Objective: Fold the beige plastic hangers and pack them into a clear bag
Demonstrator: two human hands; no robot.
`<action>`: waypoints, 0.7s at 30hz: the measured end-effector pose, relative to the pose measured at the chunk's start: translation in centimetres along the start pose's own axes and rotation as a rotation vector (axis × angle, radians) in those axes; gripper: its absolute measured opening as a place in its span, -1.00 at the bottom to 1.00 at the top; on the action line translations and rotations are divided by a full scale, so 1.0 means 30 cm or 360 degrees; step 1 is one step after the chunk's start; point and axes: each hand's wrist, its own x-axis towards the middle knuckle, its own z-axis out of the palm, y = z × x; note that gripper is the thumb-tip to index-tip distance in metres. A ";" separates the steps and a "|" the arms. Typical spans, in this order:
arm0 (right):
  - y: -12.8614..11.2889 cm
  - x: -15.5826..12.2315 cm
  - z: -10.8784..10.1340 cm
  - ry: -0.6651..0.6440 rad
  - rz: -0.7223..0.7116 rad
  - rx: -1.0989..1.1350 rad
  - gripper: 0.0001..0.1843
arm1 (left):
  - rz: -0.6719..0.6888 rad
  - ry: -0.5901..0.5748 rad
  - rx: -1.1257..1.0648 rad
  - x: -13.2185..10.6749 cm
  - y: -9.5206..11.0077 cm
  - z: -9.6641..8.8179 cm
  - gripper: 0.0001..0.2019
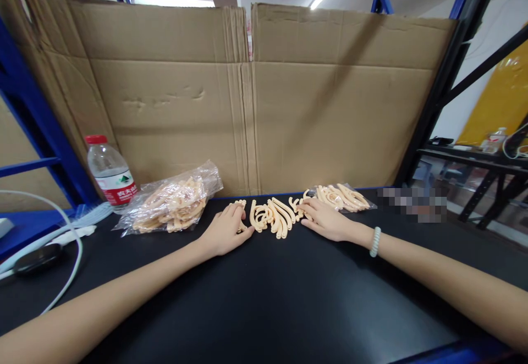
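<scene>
Left hand [225,229] and right hand [324,218] lay palm-down, fingers partly spread; whether either gripped anything, couldn't tell. Curved cream pieces [281,224] lay bunched between them, probably for easy reach. Fuller bag [175,205] sat outside the left, flatter bag [346,196] beyond the right, seemingly keeping bagged pieces separate.

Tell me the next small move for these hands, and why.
Probably slide the left hand and right hand slightly inward: loose curved cream pieces lie spread between them, and more show beside each one's fingertips.
</scene>
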 end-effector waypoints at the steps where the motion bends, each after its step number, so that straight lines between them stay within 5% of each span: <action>1: 0.005 0.016 0.011 0.0016 0.0029 -0.0021 -0.62 | -0.0010 -0.0002 0.0019 0.007 0.000 0.001 -0.64; 7: 0.047 0.096 0.036 0.0264 0.0197 -0.0141 -0.68 | -0.0016 0.0017 0.0077 0.017 0.008 -0.012 -0.62; 11: -0.030 0.098 0.002 0.0463 0.0055 0.0072 -0.71 | 0.0131 0.0093 0.0075 -0.038 0.041 -0.043 -0.64; 16: -0.169 0.097 -0.001 0.0258 -0.0213 0.0170 -0.48 | 0.0130 -0.0048 0.0071 -0.116 0.094 -0.049 -0.54; 21: -0.157 0.138 0.047 0.0187 -0.0120 0.0136 -0.67 | 0.0063 -0.0103 0.0000 -0.128 0.090 -0.028 -0.48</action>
